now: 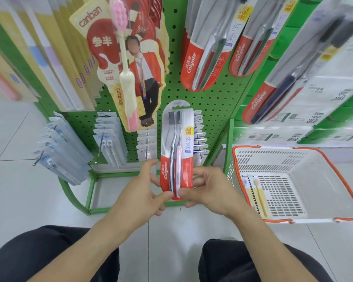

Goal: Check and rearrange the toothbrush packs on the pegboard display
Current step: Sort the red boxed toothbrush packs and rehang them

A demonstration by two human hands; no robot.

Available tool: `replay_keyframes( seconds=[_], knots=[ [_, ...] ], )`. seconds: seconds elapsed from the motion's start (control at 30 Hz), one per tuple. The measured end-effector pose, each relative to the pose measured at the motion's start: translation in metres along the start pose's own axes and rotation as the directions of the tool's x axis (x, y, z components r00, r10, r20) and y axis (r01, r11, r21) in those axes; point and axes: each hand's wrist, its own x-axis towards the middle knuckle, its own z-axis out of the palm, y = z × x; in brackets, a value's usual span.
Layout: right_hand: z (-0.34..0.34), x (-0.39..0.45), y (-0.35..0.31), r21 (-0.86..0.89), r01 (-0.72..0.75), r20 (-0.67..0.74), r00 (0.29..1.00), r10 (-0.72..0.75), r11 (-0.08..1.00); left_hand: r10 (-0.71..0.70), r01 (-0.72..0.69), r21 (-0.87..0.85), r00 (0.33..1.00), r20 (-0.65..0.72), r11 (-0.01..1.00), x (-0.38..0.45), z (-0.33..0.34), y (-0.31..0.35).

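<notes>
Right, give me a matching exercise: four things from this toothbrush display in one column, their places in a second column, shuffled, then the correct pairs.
Things:
1. Colgate twin pack
2. canban pack
3. white basket
4. yellow toothbrush pack

Places:
A. lying inside the basket
B. on the floor to the right of the green rack
C. held at its lower end by the left hand and right hand
D. hanging on the pegboard, upper left

Pairs: 1-C, 2-D, 3-B, 4-A
</notes>
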Motion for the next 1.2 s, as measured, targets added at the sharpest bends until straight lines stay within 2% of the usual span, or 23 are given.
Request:
replay_keyframes(
  seconds=[0.07, 0.13, 0.23, 0.37, 0.47, 0.57, 0.7, 0.83, 1.0, 1.2],
  knots=[
    [0.014, -0.001, 0.002, -0.035, 0.076, -0.088, 0.993, -0.078, 0.997, 0.098, -0.094, 0.07, 0.994, -0.047, 0.993, -0.001, 0.001, -0.001],
    [0.024, 0.0, 0.004, -0.11, 0.116, -0.111, 0.986, -0.128, 0.987, 0.141, -0.139, 0.065, 0.989, -0.031, 0.988, -0.002, 0.002, -0.002],
    [0.028, 0.002, 0.006, -0.212, 0.118, -0.072, 0.988, -0.136, 0.97, 0.131, -0.132, 0.027, 0.991, 0.042, 0.991, -0.002, 0.0, -0.002],
    [0.032, 0.005, 0.006, -0.328, 0.132, 0.018, 0.991, -0.134, 0.935, 0.084, -0.11, 0.235, 0.989, 0.119, 0.966, 0.0, -0.002, -0.004],
    [0.029, 0.008, 0.01, -0.4, 0.097, 0.052, 0.995, -0.083, 0.911, 0.03, -0.073, 0.22, 0.981, 0.189, 0.973, -0.001, -0.001, -0.009],
    [0.024, 0.012, 0.018, -0.443, 0.11, 0.032, 0.994, -0.107, 0.89, 0.036, -0.08, 0.198, 0.975, 0.218, 0.977, 0.0, -0.002, -0.013],
    [0.02, 0.016, 0.024, -0.608, 0.134, -0.08, 0.97, -0.229, 0.782, 0.069, -0.123, 0.259, 0.976, 0.208, 0.958, -0.002, 0.001, -0.013],
    [0.019, 0.017, 0.019, -0.483, 0.087, -0.233, 0.946, -0.224, 0.871, 0.09, -0.136, 0.243, 0.977, 0.193, 0.96, -0.003, 0.0, -0.011],
    [0.022, 0.014, 0.012, -0.351, 0.12, -0.254, 0.942, -0.218, 0.929, 0.052, -0.047, -0.043, 0.994, 0.1, 0.998, 0.001, -0.006, -0.003],
    [0.013, 0.013, 0.008, -0.239, 0.128, -0.273, 0.943, -0.193, 0.963, -0.01, 0.06, -0.182, 0.964, 0.265, 0.982, 0.004, -0.012, -0.008]
  ],
)
